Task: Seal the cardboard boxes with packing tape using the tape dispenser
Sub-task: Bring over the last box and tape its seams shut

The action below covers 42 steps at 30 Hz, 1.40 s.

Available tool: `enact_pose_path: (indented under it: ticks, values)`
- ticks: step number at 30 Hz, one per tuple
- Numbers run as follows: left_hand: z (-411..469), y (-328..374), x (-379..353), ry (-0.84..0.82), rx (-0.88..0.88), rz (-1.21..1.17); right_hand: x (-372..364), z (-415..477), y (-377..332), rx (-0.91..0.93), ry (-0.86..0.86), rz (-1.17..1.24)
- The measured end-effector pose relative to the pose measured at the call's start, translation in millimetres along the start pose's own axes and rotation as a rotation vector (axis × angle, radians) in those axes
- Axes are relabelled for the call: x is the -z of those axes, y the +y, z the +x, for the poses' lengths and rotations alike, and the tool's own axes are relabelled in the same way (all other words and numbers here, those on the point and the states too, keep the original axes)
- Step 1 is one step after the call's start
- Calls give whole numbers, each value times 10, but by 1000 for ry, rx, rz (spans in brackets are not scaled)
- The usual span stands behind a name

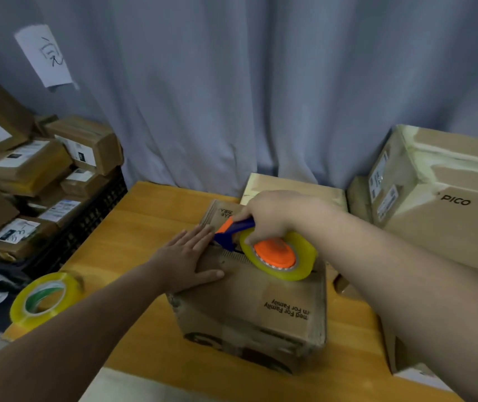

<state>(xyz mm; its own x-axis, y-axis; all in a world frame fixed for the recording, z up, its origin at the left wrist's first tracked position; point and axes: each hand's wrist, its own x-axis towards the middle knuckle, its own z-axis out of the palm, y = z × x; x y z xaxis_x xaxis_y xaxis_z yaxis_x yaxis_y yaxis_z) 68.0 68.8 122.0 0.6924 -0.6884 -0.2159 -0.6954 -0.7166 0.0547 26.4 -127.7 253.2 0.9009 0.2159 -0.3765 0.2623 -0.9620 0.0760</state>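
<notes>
Our left grip [187,258], a bare hand, lies flat on the top of the cardboard box [255,303], fingers straight and close together, the thumb spread out toward us, holding nothing. Our right grip [269,216] is curled round the blue handle of the tape dispenser [272,252], clamped on it from above. The dispenser rests on the far part of the box top, just to the right of the left fingertips; its orange hub faces up and a yellowish roll of clear tape sits around it. The box stands in the middle of the wooden desk [133,227], with printed words on the top that read upside down to us. We cannot tell whether a strip of tape already lies along the seam. A second roll of tape [45,298] with a green core lies at the near left corner of the desk, well apart from the box. A flat shiny carton [290,188] lies behind the box, and a larger carton marked PICO [440,204] stands to the right. To the left of the desk, labelled parcels [29,169] are piled on a black crate [87,224]. A grey curtain [261,82] hangs behind everything, with a paper note [45,55] on it.
</notes>
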Motion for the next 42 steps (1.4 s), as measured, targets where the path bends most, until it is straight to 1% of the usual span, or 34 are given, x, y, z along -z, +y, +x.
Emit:
enact_pose_path:
  ticks: [4,8,11,13,16,17,19,20,23,25,26,29,32,34,36,37,40,42]
  values:
    - [-14,-47,-10,-8,13,-7,30,-275,103,-5,39,8]
    - [-18,-96,28,-37,14,20,8,-701,448,-138,-71,-16]
    - [4,-30,31,-39,9,44,-241,-826,570,-193,-111,-48]
    - [24,67,28,-25,22,79,-389,-816,621,-211,-122,14]
    - [54,278,2,35,81,113,-467,-840,731,-248,-101,235]
    - [72,355,-5,58,119,114,-491,-845,740,-255,-84,274]
    - [120,581,-12,58,182,77,-516,-817,703,-266,-50,234]
    - [156,735,-18,47,168,45,-514,-791,679,-273,-32,173]
    - [239,1125,-10,-12,-17,-57,-472,-741,656,-276,-41,97]
    - [241,1024,-18,14,-64,-84,-444,-721,713,-280,-100,144]
    - [220,890,-37,48,-44,-91,-428,-706,752,-283,-130,198]
    - [156,577,-62,72,124,-58,-394,-567,918,-304,-239,362]
    - [197,799,-24,96,219,-84,-387,-360,1075,-369,-358,424]
    - [181,1039,-35,164,172,-144,-391,-257,1159,-403,-429,416]
    - [94,1200,-85,231,60,-159,-386,-180,1230,-427,-508,475]
    - [59,1237,-110,239,40,-162,-380,-154,1256,-426,-549,500]
    - [60,1232,-121,287,101,-217,-422,-29,1376,-384,-714,597]
    - [97,1226,-116,312,121,-228,-488,18,1414,-356,-762,643]
